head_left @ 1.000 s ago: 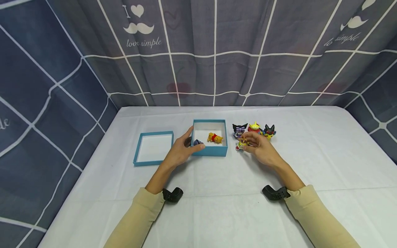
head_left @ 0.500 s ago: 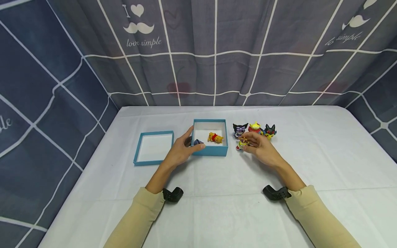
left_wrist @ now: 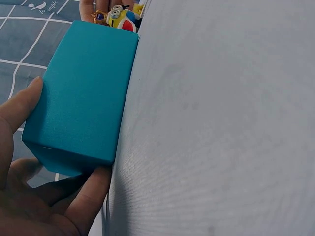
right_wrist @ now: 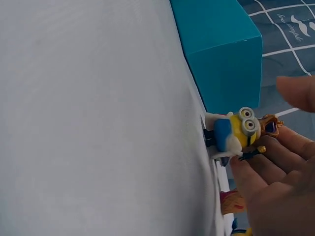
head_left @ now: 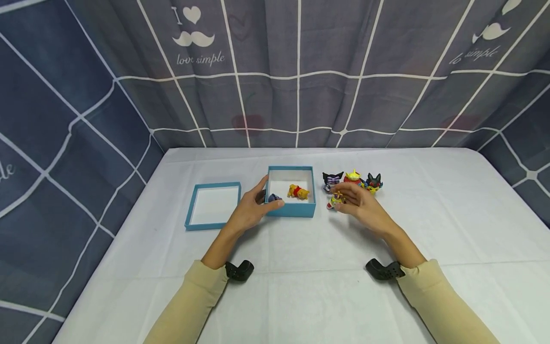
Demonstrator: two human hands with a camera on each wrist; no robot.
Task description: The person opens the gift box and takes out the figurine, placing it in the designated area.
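Note:
My left hand holds the left front corner of a blue open box, thumb at the front rim and fingers at the left side. Inside the box lie a yellow bear figurine in a red shirt and a grey-blue figurine, partly hidden. Right of the box, a minion figurine with a gold crown stands on the table. My right hand is around it; in the right wrist view the fingers extend behind the figurine and the thumb is apart from it.
Behind the right hand stand a black-eared figurine, a yellow-topped red figurine and a dark-eared figurine. A blue-rimmed box lid lies left of the box on the white-covered table. Grey checked curtains border the table.
My right wrist has shifted very slightly to the right. The left hand, box and figurines keep their places.

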